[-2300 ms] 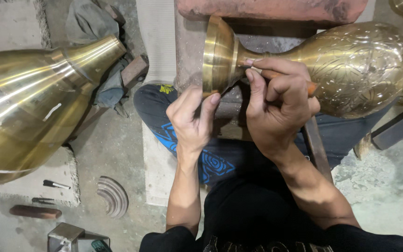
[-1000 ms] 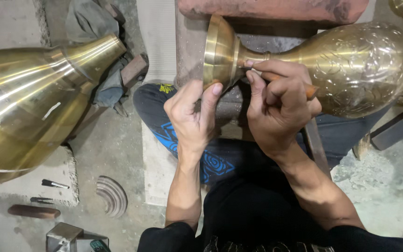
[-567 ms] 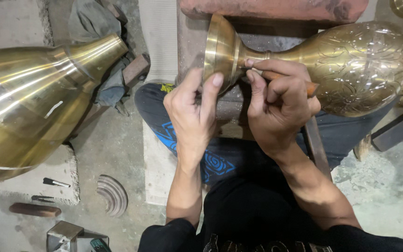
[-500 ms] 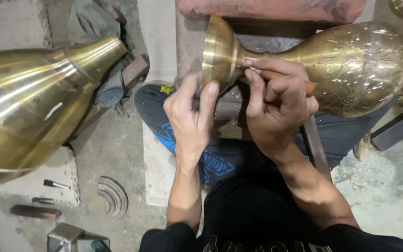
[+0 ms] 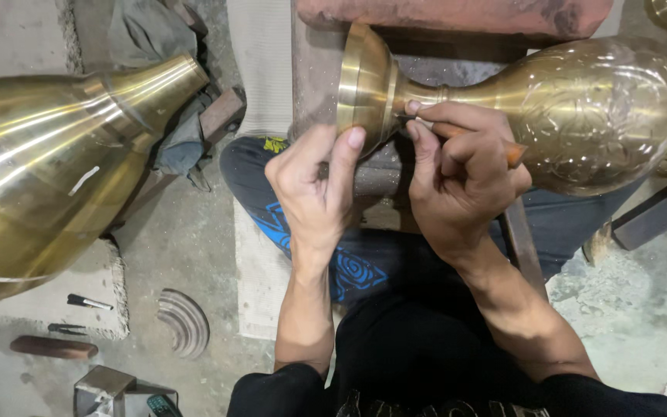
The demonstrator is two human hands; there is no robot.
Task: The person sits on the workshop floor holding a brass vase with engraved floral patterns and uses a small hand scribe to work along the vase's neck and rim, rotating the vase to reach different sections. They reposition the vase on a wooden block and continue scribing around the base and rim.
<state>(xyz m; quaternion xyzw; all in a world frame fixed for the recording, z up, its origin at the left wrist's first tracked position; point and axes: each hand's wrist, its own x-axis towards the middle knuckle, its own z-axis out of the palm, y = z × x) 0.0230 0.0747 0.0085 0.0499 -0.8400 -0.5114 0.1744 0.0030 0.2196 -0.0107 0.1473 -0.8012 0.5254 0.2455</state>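
- Gripping a wooden-handled tool (image 5: 503, 148), your right hand (image 5: 461, 181) sets its tip on the brass vase (image 5: 580, 116) neck at 11 o'clock
- Your left hand (image 5: 314, 185) braces the flared base; vase lies 9-to-3

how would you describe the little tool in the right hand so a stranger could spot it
Start at the engraved brass vase lying on its side at the top right. The right hand rests at its narrow neck, gripping a slim engraving tool. Unlike the tools on the floor, it has an orange-brown handle end and its dark tip touches the brass.
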